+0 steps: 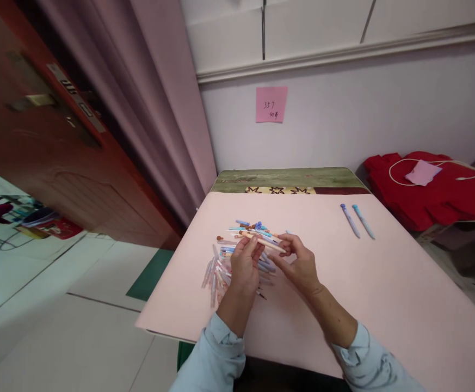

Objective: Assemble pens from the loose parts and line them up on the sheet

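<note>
Cream pen barrel: the cream barrel (272,246) is raised over the near right part of the pile, tilted down to the right.
Left hand: its fingertips pinch the barrel; the hand (245,264) comes in from the near side.
Right hand: curled, fingers bent around the barrel's right end (300,265); whether they grip it, I cannot tell.
Finished-looking pens: a purple-blue pen (350,221) and a light blue pen (363,221) lie side by side at far right, seemingly whole.
Remaining pile: many loose pen parts (227,250) and clear tubes (213,280) at left, so most of the work seems left.
Obstruction: both hands cover some of the pile, whose pieces overlap.
Surroundings: pink tabletop (384,294); pink note (271,104) on the far wall; red cloth (461,198) and white cable (392,175) beyond the table's right edge.
</note>
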The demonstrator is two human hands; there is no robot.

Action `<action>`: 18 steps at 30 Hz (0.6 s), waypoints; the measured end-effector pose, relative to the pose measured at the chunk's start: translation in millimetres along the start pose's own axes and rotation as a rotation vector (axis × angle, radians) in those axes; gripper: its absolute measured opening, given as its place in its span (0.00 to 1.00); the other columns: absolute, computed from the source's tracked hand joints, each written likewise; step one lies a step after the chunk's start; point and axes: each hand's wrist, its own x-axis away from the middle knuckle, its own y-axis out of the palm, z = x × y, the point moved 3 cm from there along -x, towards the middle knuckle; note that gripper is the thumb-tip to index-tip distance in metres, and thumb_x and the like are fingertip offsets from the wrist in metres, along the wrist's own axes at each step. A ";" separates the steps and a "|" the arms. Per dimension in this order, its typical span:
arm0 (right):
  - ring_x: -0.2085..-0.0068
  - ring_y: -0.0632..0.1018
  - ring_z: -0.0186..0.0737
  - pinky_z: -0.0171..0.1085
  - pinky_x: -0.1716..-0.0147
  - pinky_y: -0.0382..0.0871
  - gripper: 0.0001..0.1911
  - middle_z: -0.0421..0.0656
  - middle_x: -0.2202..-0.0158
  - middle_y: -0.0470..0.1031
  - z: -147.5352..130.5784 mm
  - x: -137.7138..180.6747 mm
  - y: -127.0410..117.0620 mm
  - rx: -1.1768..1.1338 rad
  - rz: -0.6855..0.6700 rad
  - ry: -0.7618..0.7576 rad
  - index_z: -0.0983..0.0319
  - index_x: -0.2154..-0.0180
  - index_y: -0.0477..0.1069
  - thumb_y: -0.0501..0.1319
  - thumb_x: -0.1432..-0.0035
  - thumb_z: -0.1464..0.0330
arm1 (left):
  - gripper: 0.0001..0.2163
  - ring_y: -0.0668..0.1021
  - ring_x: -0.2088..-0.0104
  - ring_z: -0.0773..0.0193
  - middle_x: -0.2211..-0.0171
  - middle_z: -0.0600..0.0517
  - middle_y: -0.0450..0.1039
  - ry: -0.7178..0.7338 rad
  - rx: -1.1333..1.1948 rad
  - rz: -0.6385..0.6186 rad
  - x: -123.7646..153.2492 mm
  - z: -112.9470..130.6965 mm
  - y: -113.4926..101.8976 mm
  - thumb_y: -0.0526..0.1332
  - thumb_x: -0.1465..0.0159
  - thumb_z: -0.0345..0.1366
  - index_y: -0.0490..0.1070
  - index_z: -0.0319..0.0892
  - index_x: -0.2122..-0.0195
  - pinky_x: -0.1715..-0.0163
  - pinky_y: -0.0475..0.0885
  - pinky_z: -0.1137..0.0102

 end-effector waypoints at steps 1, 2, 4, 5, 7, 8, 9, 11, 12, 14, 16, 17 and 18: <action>0.70 0.75 0.35 0.35 0.67 0.72 0.16 0.41 0.66 0.76 -1.4 -0.3 0.3 0.010 0.012 -0.007 0.59 0.55 0.72 0.66 0.44 0.59 | 0.09 0.79 0.65 0.67 0.66 0.50 0.77 0.001 0.003 0.005 -1.2 -0.5 -0.1 0.71 0.47 0.30 0.74 0.39 0.67 0.59 0.73 0.71; 0.70 0.75 0.35 0.35 0.67 0.72 0.13 0.41 0.66 0.77 -3.2 -0.7 0.2 0.022 0.019 -0.020 0.59 0.59 0.73 0.64 0.43 0.59 | 0.08 0.79 0.65 0.66 0.66 0.50 0.77 0.000 0.006 0.008 -2.1 -1.2 -0.1 0.71 0.47 0.30 0.74 0.39 0.67 0.59 0.73 0.71; 0.71 0.74 0.34 0.35 0.68 0.71 0.10 0.41 0.68 0.77 -6.1 -1.5 -0.9 0.054 0.023 -0.031 0.59 0.64 0.73 0.62 0.40 0.59 | 0.07 0.79 0.64 0.66 0.66 0.49 0.77 -0.005 0.011 0.010 -2.7 -2.7 0.3 0.70 0.47 0.29 0.73 0.38 0.69 0.58 0.73 0.71; 0.73 0.73 0.34 0.34 0.70 0.70 0.11 0.40 0.70 0.76 -6.5 -1.8 -1.9 0.072 0.021 -0.019 0.59 0.66 0.73 0.61 0.39 0.58 | 0.07 0.79 0.64 0.66 0.66 0.49 0.77 -0.009 0.009 0.006 -2.4 -3.3 0.7 0.70 0.47 0.29 0.73 0.38 0.69 0.58 0.73 0.72; 0.76 0.71 0.32 0.32 0.74 0.67 0.14 0.38 0.75 0.74 -5.4 -1.9 -3.7 0.109 0.002 0.022 0.59 0.68 0.74 0.59 0.38 0.57 | 0.07 0.79 0.64 0.66 0.66 0.49 0.77 -0.013 -0.001 -0.012 -0.8 -3.9 1.2 0.70 0.47 0.28 0.73 0.39 0.69 0.59 0.73 0.72; 0.77 0.71 0.31 0.32 0.75 0.66 0.16 0.37 0.77 0.73 -4.3 -1.6 -4.0 0.128 -0.020 0.039 0.60 0.70 0.74 0.58 0.37 0.57 | 0.07 0.79 0.64 0.66 0.66 0.49 0.77 -0.014 -0.007 -0.019 0.2 -3.9 1.1 0.70 0.47 0.28 0.73 0.39 0.69 0.59 0.73 0.72; 0.78 0.71 0.31 0.31 0.76 0.65 0.18 0.37 0.79 0.73 -3.0 -1.2 -3.8 0.143 -0.047 0.052 0.60 0.72 0.74 0.56 0.35 0.56 | 0.07 0.79 0.64 0.66 0.66 0.49 0.77 -0.015 -0.011 -0.020 1.1 -3.8 0.4 0.70 0.47 0.29 0.74 0.39 0.69 0.59 0.73 0.72; 0.78 0.72 0.31 0.31 0.76 0.65 0.22 0.37 0.80 0.73 -0.5 0.0 -2.1 0.154 -0.098 0.058 0.59 0.74 0.74 0.53 0.34 0.56 | 0.07 0.79 0.64 0.66 0.66 0.49 0.77 -0.014 -0.018 -0.009 2.5 -3.0 -1.9 0.70 0.47 0.29 0.73 0.38 0.69 0.59 0.73 0.72; 0.77 0.73 0.32 0.31 0.75 0.66 0.21 0.37 0.79 0.74 0.4 0.6 -0.9 0.158 -0.113 0.054 0.59 0.73 0.75 0.54 0.34 0.55 | 0.07 0.79 0.65 0.67 0.67 0.49 0.77 -0.010 -0.019 -0.002 3.1 -2.4 -3.2 0.70 0.47 0.29 0.73 0.38 0.69 0.59 0.73 0.72; 0.76 0.74 0.33 0.32 0.73 0.67 0.17 0.38 0.75 0.76 1.1 1.9 1.4 0.166 -0.100 0.034 0.59 0.65 0.77 0.59 0.38 0.53 | 0.07 0.79 0.65 0.67 0.67 0.50 0.77 0.006 -0.020 -0.002 4.1 -1.1 -5.1 0.70 0.47 0.29 0.73 0.39 0.69 0.59 0.73 0.71; 0.73 0.75 0.34 0.32 0.71 0.69 0.17 0.39 0.70 0.78 0.4 3.1 3.5 0.163 -0.070 0.002 0.59 0.59 0.75 0.64 0.43 0.53 | 0.07 0.79 0.65 0.66 0.67 0.50 0.77 0.029 -0.015 -0.015 5.3 0.3 -5.5 0.70 0.47 0.30 0.73 0.39 0.69 0.59 0.73 0.71; 0.73 0.75 0.34 0.32 0.70 0.69 0.17 0.39 0.69 0.78 -0.2 3.7 4.4 0.157 -0.060 -0.017 0.59 0.59 0.75 0.65 0.43 0.54 | 0.08 0.79 0.65 0.66 0.67 0.50 0.77 0.037 -0.012 -0.019 5.9 0.8 -5.3 0.70 0.48 0.30 0.73 0.39 0.69 0.59 0.73 0.71; 0.72 0.75 0.33 0.32 0.70 0.69 0.15 0.40 0.68 0.78 -0.8 4.3 5.0 0.150 -0.055 -0.032 0.59 0.61 0.75 0.65 0.43 0.55 | 0.08 0.79 0.65 0.66 0.67 0.51 0.76 0.042 -0.009 -0.021 6.6 1.1 -5.1 0.71 0.48 0.30 0.73 0.39 0.70 0.59 0.73 0.71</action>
